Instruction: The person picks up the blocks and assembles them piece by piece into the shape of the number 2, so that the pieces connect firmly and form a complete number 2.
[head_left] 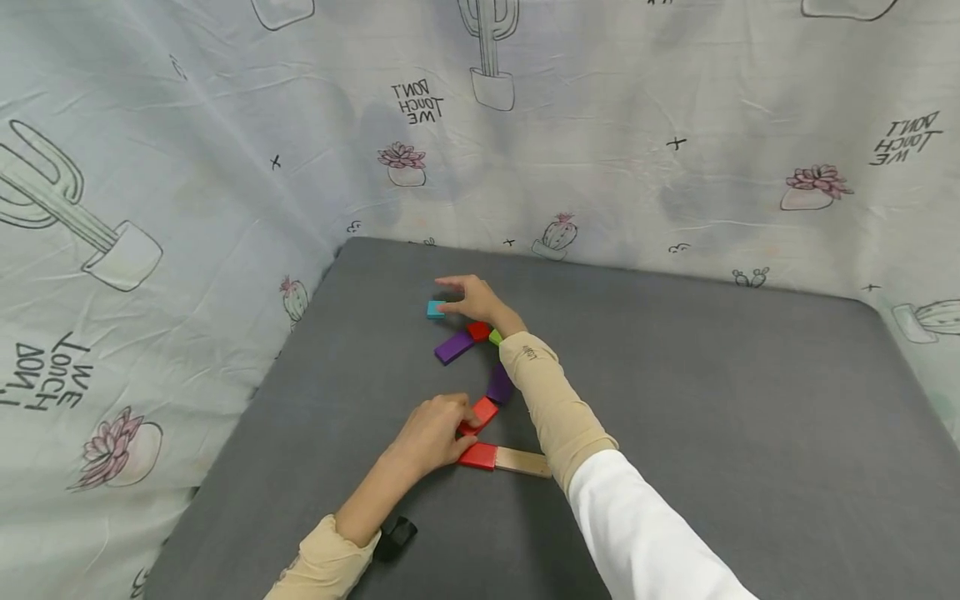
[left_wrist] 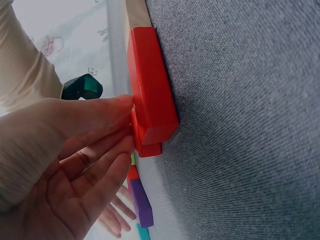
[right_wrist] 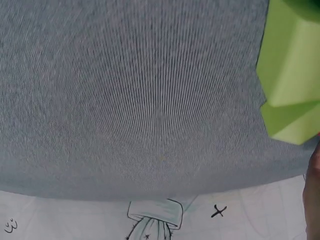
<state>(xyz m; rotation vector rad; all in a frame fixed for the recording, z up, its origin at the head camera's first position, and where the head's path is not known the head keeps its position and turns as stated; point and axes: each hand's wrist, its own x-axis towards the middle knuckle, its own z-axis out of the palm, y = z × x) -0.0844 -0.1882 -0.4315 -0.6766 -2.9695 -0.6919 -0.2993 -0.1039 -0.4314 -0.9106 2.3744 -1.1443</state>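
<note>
My left hand pinches the near end of a red block between thumb and fingertips. The thumb also lies against another red block, which adjoins a plain wooden block. Farther out, my right hand has its thumb and forefinger spread apart, the thumb tip at a light blue block. Between the hands curves a row of blocks: purple, green, red and purple. My right forearm partly hides the row; green blocks show close up in the right wrist view.
The blocks lie on a dark grey cloth-covered table. A white curtain printed with cacti hangs behind and to the left. A black device sits at my left wrist.
</note>
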